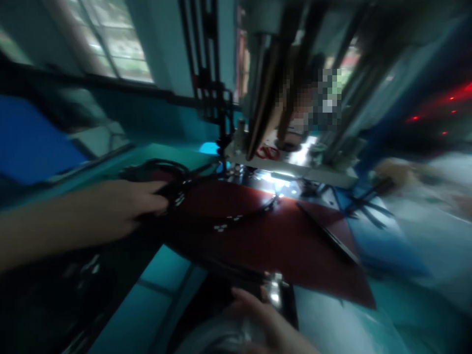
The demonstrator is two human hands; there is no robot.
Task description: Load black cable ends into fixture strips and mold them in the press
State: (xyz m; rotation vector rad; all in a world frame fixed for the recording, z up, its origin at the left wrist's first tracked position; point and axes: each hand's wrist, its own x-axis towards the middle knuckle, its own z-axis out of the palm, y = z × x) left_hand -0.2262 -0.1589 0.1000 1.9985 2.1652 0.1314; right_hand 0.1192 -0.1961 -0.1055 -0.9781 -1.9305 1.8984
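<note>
At left, my left hand is closed on a black strap with small shiny metal bits. Bundled straps curve away from it over a dark red-brown sheet. At the bottom, my right hand pinches the end of a dark strap, close beside a bright metal fitting that looks like a buckle. Motion blur smears both hands and hides exactly how the right fingers lie. A thin dark strip rests on the sheet's right part.
A machine head with a bright lamp stands behind the sheet. Black strips lie at its right, near a blurred pale heap. Below is a teal table. A blue panel is at far left; red lights glow at far right.
</note>
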